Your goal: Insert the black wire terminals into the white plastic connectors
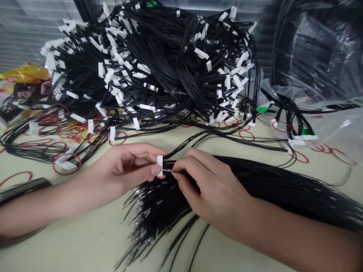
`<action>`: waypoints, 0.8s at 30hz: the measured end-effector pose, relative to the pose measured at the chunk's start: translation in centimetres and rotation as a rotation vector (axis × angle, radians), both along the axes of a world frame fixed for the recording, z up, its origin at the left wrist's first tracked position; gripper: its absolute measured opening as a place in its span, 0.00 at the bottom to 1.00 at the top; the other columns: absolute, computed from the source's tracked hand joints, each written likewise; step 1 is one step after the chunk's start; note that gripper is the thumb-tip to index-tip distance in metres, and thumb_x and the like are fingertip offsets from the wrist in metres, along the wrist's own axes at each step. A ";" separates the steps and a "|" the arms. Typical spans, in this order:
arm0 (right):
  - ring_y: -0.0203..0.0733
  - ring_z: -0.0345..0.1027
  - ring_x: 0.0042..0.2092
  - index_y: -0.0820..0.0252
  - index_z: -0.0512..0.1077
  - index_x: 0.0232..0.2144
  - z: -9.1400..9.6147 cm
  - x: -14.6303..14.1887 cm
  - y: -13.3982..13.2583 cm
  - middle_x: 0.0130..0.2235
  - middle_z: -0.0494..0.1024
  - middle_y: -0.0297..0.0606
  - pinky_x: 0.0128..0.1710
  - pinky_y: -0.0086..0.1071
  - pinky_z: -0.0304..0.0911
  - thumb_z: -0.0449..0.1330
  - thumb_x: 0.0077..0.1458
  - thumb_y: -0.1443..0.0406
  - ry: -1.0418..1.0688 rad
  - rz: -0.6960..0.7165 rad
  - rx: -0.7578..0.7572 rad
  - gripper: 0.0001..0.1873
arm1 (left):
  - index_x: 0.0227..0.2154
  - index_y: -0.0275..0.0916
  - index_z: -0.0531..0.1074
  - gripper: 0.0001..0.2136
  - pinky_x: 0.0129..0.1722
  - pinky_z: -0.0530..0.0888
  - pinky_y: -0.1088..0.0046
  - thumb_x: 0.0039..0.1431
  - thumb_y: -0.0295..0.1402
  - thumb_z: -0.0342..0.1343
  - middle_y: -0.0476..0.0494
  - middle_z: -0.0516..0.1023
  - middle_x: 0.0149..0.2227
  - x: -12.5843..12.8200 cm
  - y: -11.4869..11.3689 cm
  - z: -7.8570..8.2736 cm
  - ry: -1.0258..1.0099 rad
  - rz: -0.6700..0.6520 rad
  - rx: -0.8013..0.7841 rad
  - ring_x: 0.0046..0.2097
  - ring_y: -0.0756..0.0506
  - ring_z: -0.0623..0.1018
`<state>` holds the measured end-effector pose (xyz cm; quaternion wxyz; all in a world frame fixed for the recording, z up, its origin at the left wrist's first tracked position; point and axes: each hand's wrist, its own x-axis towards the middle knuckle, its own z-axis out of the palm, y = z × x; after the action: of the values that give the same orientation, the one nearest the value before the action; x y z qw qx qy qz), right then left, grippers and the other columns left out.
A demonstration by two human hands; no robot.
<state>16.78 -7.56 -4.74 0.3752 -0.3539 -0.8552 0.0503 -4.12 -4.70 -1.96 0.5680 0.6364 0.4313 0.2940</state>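
Between the thumb and fingers of my left hand (129,168) is a small white connector housing (160,165), held upright. Black wires run from its right side toward the back right. My right hand (210,185) pinches a thin black wire close to its end. That wire's silvery metal terminal (167,170) points at the housing's right face; whether its tip is inside I cannot tell. Beneath both hands lies a thick bundle of loose black wires (167,211), with shiny crimped terminals at its left end.
A large heap of black cables (170,64) with white connectors fills the back of the table (85,241). Red rubber bands (67,163) lie around at left and right. A yellow plastic bag (27,72) sits at far left, and clear plastic (337,128) lies at right.
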 end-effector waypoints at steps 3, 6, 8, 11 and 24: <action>0.38 0.66 0.31 0.69 0.74 0.29 -0.1 -0.1 0.0 0.30 0.72 0.40 0.30 0.32 0.63 0.52 0.64 0.75 -0.001 0.009 0.008 0.13 | 0.33 0.45 0.82 0.07 0.31 0.75 0.90 0.53 0.26 0.66 0.55 0.84 0.28 0.2 -0.1 0.1 0.009 -0.011 -0.012 0.31 0.54 0.80; 0.37 0.65 0.31 0.68 0.73 0.29 -0.1 -0.1 -0.1 0.30 0.72 0.40 0.31 0.31 0.64 0.51 0.65 0.75 -0.009 0.008 0.015 0.14 | 0.33 0.43 0.82 0.06 0.30 0.75 0.87 0.52 0.27 0.67 0.53 0.84 0.28 0.3 -0.2 0.2 0.008 -0.023 -0.021 0.31 0.52 0.81; 0.37 0.65 0.31 0.67 0.73 0.29 0.0 -0.1 -0.2 0.30 0.72 0.39 0.31 0.31 0.64 0.50 0.66 0.74 -0.012 0.013 0.016 0.16 | 0.34 0.43 0.82 0.06 0.31 0.75 0.86 0.53 0.26 0.66 0.53 0.85 0.29 0.2 -0.3 0.3 -0.007 -0.023 -0.023 0.32 0.52 0.81; 0.36 0.64 0.30 0.67 0.73 0.29 0.0 0.0 -0.3 0.29 0.72 0.39 0.29 0.30 0.64 0.49 0.66 0.74 -0.017 0.051 0.011 0.16 | 0.33 0.43 0.82 0.07 0.31 0.74 0.86 0.55 0.23 0.64 0.54 0.84 0.28 0.2 -0.6 0.6 -0.004 -0.050 -0.018 0.30 0.53 0.80; 0.32 0.71 0.32 0.68 0.80 0.42 2.8 1.2 1.0 0.34 0.78 0.37 0.32 0.24 0.68 0.60 0.65 0.72 0.178 0.040 -0.061 0.08 | 0.44 0.49 0.82 0.16 0.36 0.79 0.83 0.58 0.22 0.61 0.53 0.86 0.39 -1.1 0.0 1.3 0.100 -0.083 0.350 0.36 0.51 0.83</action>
<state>17.96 -6.56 -1.95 0.4379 -0.3420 -0.8234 0.1150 -5.23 -4.74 -0.61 0.4379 0.7566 0.3748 0.3088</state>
